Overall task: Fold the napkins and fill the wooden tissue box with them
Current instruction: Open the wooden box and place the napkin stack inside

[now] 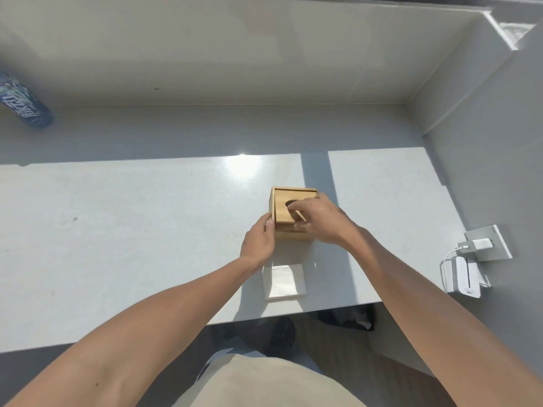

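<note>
Two hands work the wooden tissue box (289, 235) on the white countertop (117, 230): the left hand (258, 240) clamps its near-left corner, the right hand (318, 221) hooks fingers into the sliding lid (286, 211) slot. Jerking the lid could skid the box. Its contents are hidden. Folded napkins (283, 282) lie just behind both wrists.

A pale tabletop (117, 230) fills the middle, half in sun, with a glare spot near 12 o'clock. A blue printed bottle (25, 102) lies tilted at 10 o'clock by the wall (205, 54). At 3 o'clock a socket (489, 245) on the side wall holds a white charger (476, 245); its cable (445, 264) loops to a white device (467, 279) just below. A dark shoe (282, 333) shows at 6 o'clock.
</note>
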